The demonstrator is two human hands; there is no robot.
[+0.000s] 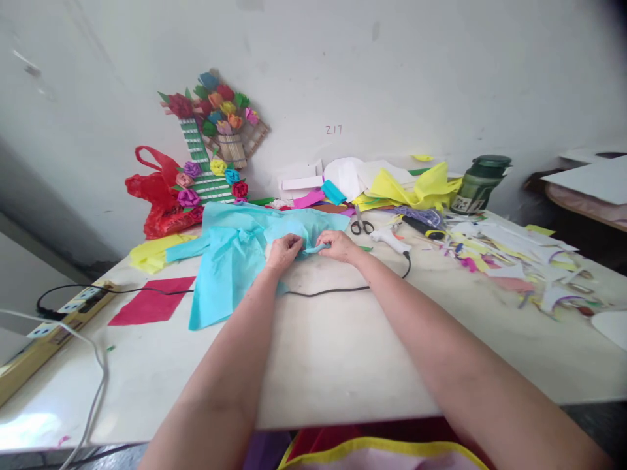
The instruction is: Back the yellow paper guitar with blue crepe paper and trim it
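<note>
A narrow, rolled or twisted strip of light blue crepe paper [316, 249] stretches between my two hands. My left hand [285, 252] pinches its left end, fingertips pressed together. At the other end my right hand [339, 247] is closed on the strip with thumb and fingers. Behind and to the left of the hands lies a large crumpled light blue crepe paper sheet [223, 271], partly covered by my left hand and forearm. Scissors [362, 226] with dark handles and a white glue gun [390, 241] lie just right of my right hand.
A black cord [328, 291] crosses the table below my hands. A power strip [73, 313] and a red paper square [153, 301] lie left. Paper scraps [519, 261] and a green bottle [481, 185] are at right. Paper flowers [223, 108] stand by the wall.
</note>
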